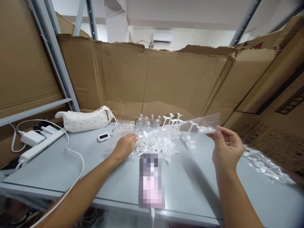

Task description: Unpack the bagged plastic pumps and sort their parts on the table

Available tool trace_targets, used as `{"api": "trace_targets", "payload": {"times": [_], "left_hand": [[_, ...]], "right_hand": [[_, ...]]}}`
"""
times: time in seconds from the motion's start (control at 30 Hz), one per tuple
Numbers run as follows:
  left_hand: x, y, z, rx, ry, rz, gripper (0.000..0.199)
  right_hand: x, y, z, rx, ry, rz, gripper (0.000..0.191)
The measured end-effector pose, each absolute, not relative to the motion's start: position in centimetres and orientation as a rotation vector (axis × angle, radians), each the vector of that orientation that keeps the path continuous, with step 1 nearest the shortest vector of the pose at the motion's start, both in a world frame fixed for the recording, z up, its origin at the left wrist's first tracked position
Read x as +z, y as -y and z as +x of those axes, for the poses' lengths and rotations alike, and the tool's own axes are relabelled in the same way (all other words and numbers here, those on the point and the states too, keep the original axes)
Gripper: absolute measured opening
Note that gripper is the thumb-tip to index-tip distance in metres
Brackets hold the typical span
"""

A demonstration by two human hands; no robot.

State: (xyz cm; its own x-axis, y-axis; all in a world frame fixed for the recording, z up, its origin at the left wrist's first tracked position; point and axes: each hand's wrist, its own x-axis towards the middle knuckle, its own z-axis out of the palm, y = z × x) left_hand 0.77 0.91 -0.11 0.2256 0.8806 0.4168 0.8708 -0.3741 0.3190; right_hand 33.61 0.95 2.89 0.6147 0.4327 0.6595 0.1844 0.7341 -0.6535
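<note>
A clear plastic bag (182, 125) is stretched between my hands above the table. Inside it lie a clear ribbed bottle (151, 133) near the left end and a white pump head (206, 129) near the right end. My right hand (226, 147) pinches the bag's right end beside the pump head. At the opposite end, my left hand (124, 146) has its fingers closed on the bag's edge, low over the table. Beneath the bag spreads a pile of small white plastic parts (156, 145). Several clear bottles (147, 122) stand behind it, with white pump heads (174, 117) upright to their right.
Flat clear bags (121, 128) lie left of the pile. A phone (152, 182) with a cable lies at the table's front. Filled bags (266, 163) sit at right. A pouch (85, 120), small white device (103, 137) and power strip (40, 145) occupy the left. Cardboard (161, 76) walls the back.
</note>
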Motion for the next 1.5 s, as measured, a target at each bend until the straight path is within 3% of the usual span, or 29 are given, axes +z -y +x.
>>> {"api": "trace_targets", "payload": {"times": [0.37,0.57,1.0,1.5], "left_hand": [[-0.1,-0.9,0.9,0.821,-1.741,2.464,0.024],[-0.3,-0.9,0.9,0.84,-1.712,2.488,0.024],[-0.6,-1.1,0.9,0.84,-1.707,2.517,0.025],[-0.6,-1.1,0.9,0.841,-1.746,2.528,0.025]], "right_hand": [[3.3,-1.1,33.6,0.14,0.885,-0.725,0.039],[3.1,-1.0,33.5,0.108,0.883,-0.772,0.023],[3.9,-0.9,33.3,0.152,0.838,-0.715,0.03],[5.1,-1.3,34.0,0.096,0.803,-0.823,0.022]]}}
